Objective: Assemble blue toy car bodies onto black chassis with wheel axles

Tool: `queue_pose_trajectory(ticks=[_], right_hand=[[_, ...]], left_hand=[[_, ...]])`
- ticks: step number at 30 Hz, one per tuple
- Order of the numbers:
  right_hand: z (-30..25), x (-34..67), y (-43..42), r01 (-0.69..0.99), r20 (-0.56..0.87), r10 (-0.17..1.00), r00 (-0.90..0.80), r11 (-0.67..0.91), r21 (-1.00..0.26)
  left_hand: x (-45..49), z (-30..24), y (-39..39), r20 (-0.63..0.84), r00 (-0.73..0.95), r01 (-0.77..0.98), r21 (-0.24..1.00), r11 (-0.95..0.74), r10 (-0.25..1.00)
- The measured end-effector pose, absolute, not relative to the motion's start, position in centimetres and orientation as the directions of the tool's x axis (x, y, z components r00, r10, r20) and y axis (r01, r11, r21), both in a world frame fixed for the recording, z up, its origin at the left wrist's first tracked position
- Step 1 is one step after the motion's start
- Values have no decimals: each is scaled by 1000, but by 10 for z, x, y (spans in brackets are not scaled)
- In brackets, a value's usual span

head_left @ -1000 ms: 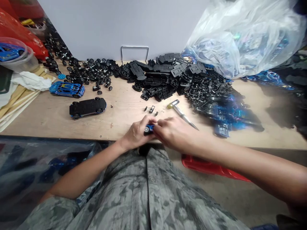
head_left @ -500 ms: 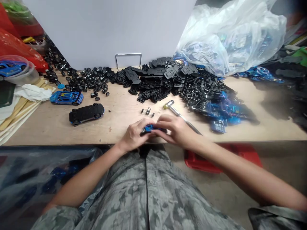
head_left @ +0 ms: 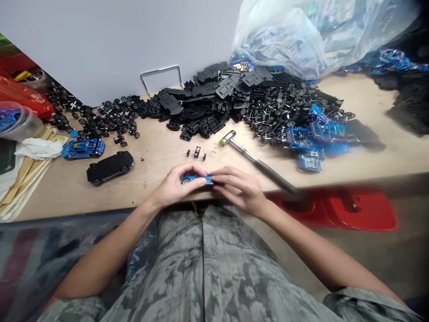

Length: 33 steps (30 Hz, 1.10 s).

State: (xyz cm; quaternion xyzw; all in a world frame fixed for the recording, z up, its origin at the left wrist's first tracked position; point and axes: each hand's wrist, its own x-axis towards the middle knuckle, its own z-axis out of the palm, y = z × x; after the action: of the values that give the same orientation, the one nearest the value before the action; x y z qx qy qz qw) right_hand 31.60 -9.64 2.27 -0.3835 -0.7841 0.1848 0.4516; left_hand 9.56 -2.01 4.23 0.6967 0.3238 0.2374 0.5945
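A plywood desk (head_left: 157, 152) spreads beneath everything. The left grip (head_left: 174, 185) and right grip (head_left: 239, 190) are curled closed on a small blue die-cast car (head_left: 197, 180), pinching it from either end just above the desk's front edge. Beyond the right grip lies a yellow-headed hammer (head_left: 254, 156); ahead sits a small wheel-and-axle frame (head_left: 196, 153), then heaped black chassis plates (head_left: 208, 96). A black-bottomed car (head_left: 109, 167) rests off to the left.

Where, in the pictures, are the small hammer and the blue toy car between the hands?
small hammer (head_left: 228, 138): head view, on its head.
blue toy car (head_left: 197, 180): head view, on its blue body.
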Motion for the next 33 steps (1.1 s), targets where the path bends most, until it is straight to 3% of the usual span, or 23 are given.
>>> queue_pose_trajectory(ticks=[4, 8, 11, 14, 16, 19, 21, 29, 33], right_hand=[[22, 318, -95, 436, 583, 749, -315, 660, -612], [19, 319, -94, 436, 607, 729, -315, 680, -590], [14, 316, -94, 456, 625, 728, -282, 675, -580], [10, 311, -94, 453, 648, 731, -216, 662, -596], [8, 308, -94, 438, 647, 741, -178, 649, -622], [7, 308, -94, 419, 617, 773, -151, 615, -668], [6, 311, -94, 403, 613, 771, -173, 623, -671], [1, 316, -95, 433, 664, 708, -241, 691, -579], [11, 316, -91, 414, 617, 747, -247, 657, -630]], left_hand=[[98, 48, -12, -132, 699, 211, 977, -27, 703], [103, 56, 4, -259, 792, 292, 956, 29, 553], [104, 58, 8, -250, 818, 297, 955, -8, 518], [101, 51, 1, -137, 796, 239, 966, -97, 589], [97, 43, -8, 38, 759, 174, 950, -258, 650], [94, 30, -22, 325, 671, 136, 829, -542, 666], [95, 23, -29, 421, 625, 140, 768, -625, 657], [98, 13, -32, 504, 581, 84, 744, -663, 639], [97, 15, -32, 475, 600, 105, 751, -652, 644]])
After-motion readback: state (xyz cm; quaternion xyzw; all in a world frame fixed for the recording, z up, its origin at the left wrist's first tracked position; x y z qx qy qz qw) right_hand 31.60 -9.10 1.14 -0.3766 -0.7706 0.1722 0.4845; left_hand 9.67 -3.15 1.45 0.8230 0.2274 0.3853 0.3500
